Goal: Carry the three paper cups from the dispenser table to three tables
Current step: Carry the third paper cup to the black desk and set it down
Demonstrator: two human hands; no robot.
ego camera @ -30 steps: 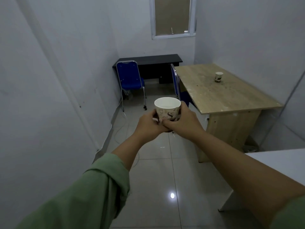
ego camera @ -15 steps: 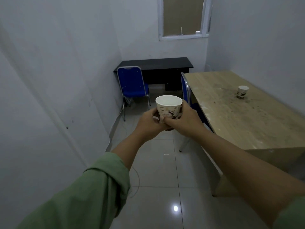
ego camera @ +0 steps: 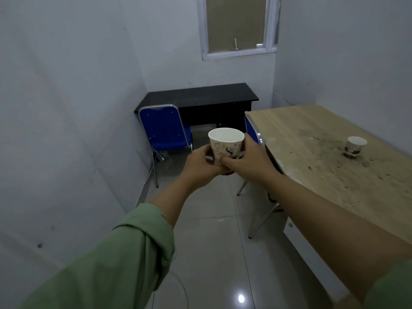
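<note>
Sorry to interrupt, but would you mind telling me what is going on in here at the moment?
A person holds one paper cup upright in both hands, the left hand and the right hand wrapped around its lower part, out over the tiled floor. Another cup already stands on the wooden table to the right. A black desk stands ahead, with a blue chair before it.

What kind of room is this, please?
Probably a small, plain office or meeting room: a black desk under a window, a blue chair, and a wooden table against bare walls.
</note>
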